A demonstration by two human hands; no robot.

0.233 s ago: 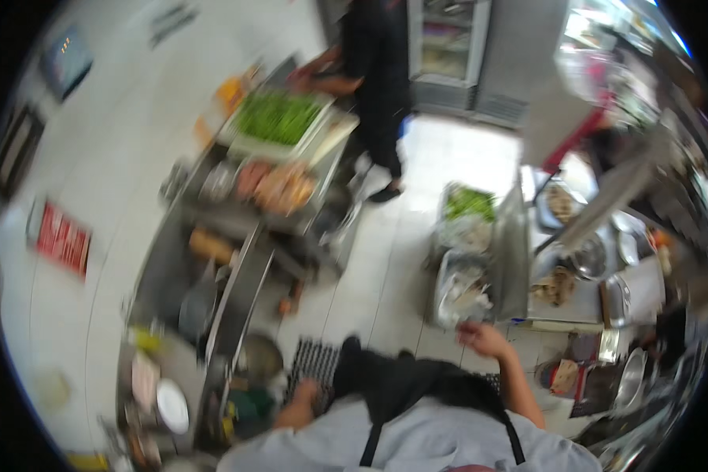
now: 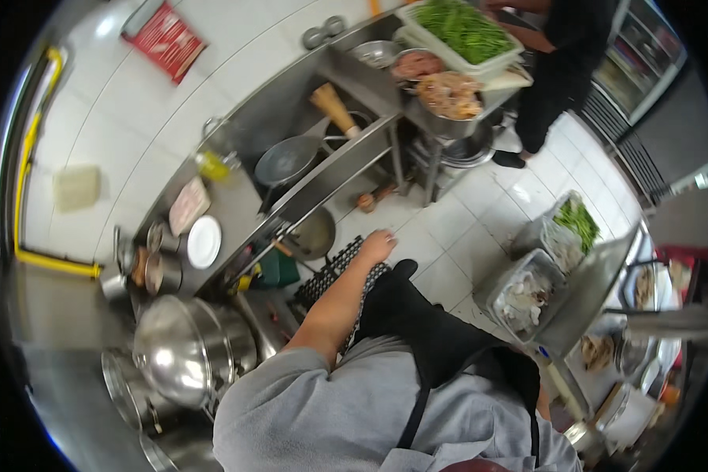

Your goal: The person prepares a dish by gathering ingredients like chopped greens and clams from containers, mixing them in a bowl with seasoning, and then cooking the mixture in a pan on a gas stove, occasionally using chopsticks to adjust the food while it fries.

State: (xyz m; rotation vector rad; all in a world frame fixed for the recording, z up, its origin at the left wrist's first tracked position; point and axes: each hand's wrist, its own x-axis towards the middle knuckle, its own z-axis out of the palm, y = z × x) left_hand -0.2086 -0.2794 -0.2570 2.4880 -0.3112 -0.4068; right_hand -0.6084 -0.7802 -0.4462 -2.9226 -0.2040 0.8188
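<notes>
My left hand (image 2: 377, 245) hangs at the end of my bare forearm, over a black grid floor mat (image 2: 328, 275). It holds nothing and its fingers are loosely spread. It is close to the front edge of a steel counter (image 2: 236, 206) and to a round pan (image 2: 313, 234) on the shelf below. My right hand is hidden behind my grey sleeve and black apron (image 2: 417, 330).
A domed steel lid (image 2: 173, 350), pots, a white plate (image 2: 203, 241) and a dark pan (image 2: 287, 160) crowd the left counter. A person in black (image 2: 554, 75) stands beside a tray of greens (image 2: 460, 31). Floor bins (image 2: 527, 295) and another steel counter (image 2: 598, 291) are on the right.
The view has swung left toward the counter. My right hand, which was reaching to the right-hand counter, has left the picture. My left arm now shows in full.
</notes>
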